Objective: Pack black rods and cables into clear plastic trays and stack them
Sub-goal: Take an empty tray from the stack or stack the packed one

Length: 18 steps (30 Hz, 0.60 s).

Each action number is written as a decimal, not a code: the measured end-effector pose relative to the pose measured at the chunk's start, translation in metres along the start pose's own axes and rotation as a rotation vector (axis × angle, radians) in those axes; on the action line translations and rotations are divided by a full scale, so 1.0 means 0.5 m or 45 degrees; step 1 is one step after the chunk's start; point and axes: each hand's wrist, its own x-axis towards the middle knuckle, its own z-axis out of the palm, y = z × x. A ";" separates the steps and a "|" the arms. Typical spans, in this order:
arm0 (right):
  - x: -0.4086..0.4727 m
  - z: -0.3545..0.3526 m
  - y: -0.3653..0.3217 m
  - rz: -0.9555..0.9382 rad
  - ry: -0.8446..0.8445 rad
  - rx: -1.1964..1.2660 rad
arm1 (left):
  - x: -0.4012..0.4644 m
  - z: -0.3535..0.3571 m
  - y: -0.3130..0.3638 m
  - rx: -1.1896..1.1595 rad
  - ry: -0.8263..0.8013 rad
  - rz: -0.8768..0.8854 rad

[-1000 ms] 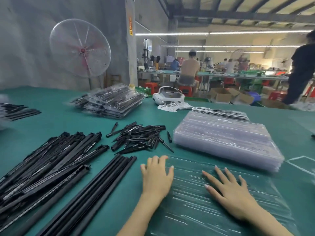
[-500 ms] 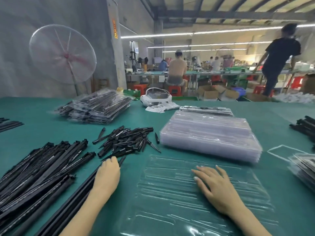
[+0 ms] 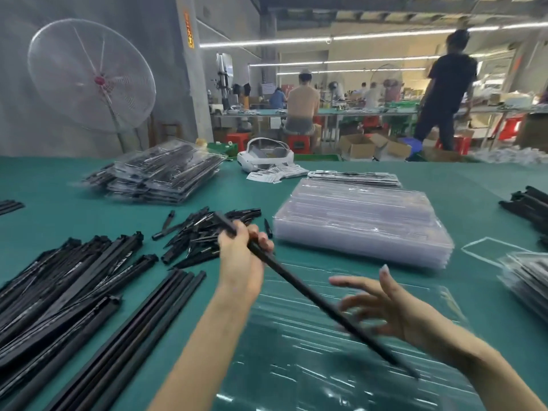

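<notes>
My left hand [image 3: 241, 253] grips a long black rod [image 3: 299, 281] near its far end and holds it in the air, slanting down to the right over a clear plastic tray [image 3: 350, 378] that lies flat on the green table in front of me. My right hand [image 3: 388, 307] hovers above the tray with fingers spread, just behind the rod's middle and not gripping it. A row of long black rods [image 3: 130, 330] lies at my left, beside a bigger heap of black rods [image 3: 56, 280].
A stack of empty clear trays [image 3: 361, 223] sits behind the tray. Small black parts [image 3: 201, 232] are piled behind my left hand. Packed trays are stacked at the back left [image 3: 160, 176] and right edge [image 3: 527, 277]. A standing fan [image 3: 92, 78] and several people are beyond the table.
My left hand went left to the row of rods, picked one up and brought it over the tray. My right hand lifted off the tray and now hovers with fingers spread.
</notes>
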 end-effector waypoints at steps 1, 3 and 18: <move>-0.013 -0.007 -0.006 0.064 -0.108 0.026 | -0.009 -0.012 -0.025 -0.057 0.050 -0.019; -0.044 -0.033 -0.011 0.023 -0.179 -0.257 | -0.021 -0.047 -0.058 -0.098 0.091 -0.067; -0.145 -0.151 0.049 0.109 0.354 -1.162 | 0.007 -0.221 -0.017 2.025 -0.735 0.302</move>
